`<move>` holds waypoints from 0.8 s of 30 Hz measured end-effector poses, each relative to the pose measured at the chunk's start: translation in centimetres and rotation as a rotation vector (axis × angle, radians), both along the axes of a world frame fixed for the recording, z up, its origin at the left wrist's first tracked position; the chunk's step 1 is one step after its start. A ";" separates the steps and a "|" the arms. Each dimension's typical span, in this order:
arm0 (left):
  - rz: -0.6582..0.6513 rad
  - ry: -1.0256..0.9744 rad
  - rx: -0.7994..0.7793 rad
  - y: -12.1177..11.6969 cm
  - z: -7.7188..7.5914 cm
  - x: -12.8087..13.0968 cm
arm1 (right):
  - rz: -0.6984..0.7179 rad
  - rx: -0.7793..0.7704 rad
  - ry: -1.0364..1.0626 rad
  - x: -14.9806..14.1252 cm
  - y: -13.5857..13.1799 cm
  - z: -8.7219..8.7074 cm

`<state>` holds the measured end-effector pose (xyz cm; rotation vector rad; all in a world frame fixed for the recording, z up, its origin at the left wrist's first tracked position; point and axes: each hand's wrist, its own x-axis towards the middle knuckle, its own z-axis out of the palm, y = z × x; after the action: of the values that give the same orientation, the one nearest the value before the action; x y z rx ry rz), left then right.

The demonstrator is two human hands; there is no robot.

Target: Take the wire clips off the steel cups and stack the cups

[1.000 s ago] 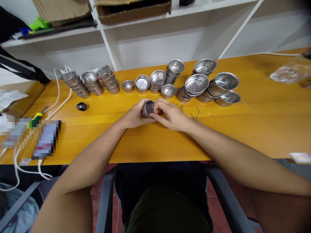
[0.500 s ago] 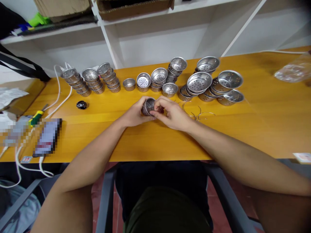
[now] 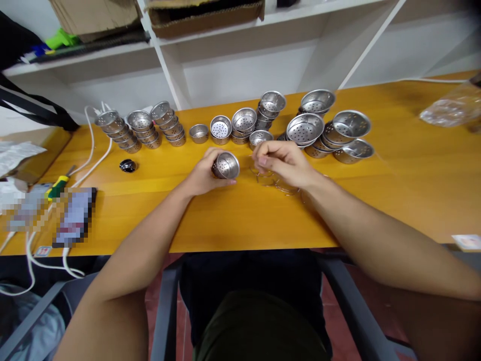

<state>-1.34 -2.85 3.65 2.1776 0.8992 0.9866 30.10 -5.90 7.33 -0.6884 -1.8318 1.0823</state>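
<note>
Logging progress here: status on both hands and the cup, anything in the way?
Left hand holding metal cup, tilted. Right hand apart from cup, grip unclear. Thin wires close by right hand, possible snag.

The yellow-brown counter is occupied by perforated metal cups, thin curved wires, a screwdriver and clear plastic.

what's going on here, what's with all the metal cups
A person's bare left hand holds a small, round, silver perforated metal cup, tilted with its mouth showing. The bare right hand is apart from it, pinched above thin, curved, silvery metal wires; whether it grips one is unclear. More silver perforated cups, some stacked, line the back of the yellow-brown wooden table.
</note>
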 end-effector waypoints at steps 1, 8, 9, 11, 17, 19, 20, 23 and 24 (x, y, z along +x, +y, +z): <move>0.079 0.017 0.035 0.6 -0.1 -0.6 | -0.028 0.047 -0.069 0.7 0.2 0.3; 0.486 -0.070 0.013 4.6 -1.4 -6.0 | 0.032 0.189 -0.858 2.3 0.7 1.4; 0.497 -0.103 -0.011 5.0 -1.7 -6.5 | 0.015 0.196 -0.888 2.3 0.8 1.4; 0.514 -0.169 -0.037 5.6 -2.2 -6.9 | -0.018 0.228 -0.874 2.5 1.0 1.3; 0.675 -0.125 0.150 7.2 -0.3 -6.2 | -0.047 0.303 -0.820 2.7 1.4 0.4; 0.705 -0.011 0.209 7.7 1.0 -5.7 | -0.029 0.313 -0.826 2.5 1.4 0.1; 0.709 0.041 0.210 8.0 1.6 -5.2 | -0.023 0.315 -0.825 2.4 1.4 0.1; 0.752 0.120 0.146 8.8 2.6 -3.6 | -0.006 0.313 -0.818 2.2 1.3 -0.1; 0.779 0.132 0.122 9.1 2.7 -3.0 | -0.003 0.308 -0.818 2.2 1.3 -0.2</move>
<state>-4.29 6.29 6.35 2.0177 1.8700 1.2673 32.26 -4.64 7.17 -1.0332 -2.6059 0.5009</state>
